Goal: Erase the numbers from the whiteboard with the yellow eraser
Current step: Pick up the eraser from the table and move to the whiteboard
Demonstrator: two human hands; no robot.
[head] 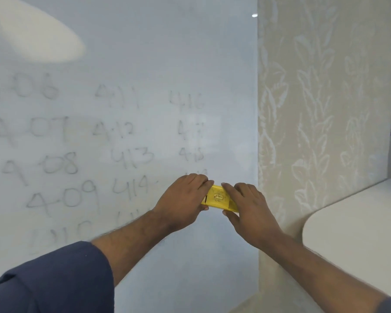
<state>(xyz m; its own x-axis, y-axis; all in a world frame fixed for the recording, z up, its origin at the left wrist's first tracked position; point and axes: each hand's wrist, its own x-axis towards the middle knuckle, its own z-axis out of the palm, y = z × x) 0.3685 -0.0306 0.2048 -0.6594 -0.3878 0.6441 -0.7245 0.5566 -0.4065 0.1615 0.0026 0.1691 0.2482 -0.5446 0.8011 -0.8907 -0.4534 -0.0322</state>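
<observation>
Eraser (pixel 219 198) pressed to whiteboard (pixel 145 53), right of faint numbers (pixel 95 141) — left hand (pixel 181 199) and right hand (pixel 248 211) each clasp an end. Wiping under way; next stroke should sweep left across the numbers.

Head view faces whiteboard (pixel 145 53) closely, angled down

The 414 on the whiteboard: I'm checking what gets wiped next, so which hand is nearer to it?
Left. The left hand sits just right of the 414; the right hand is farther right, beyond the yellow eraser.
</observation>
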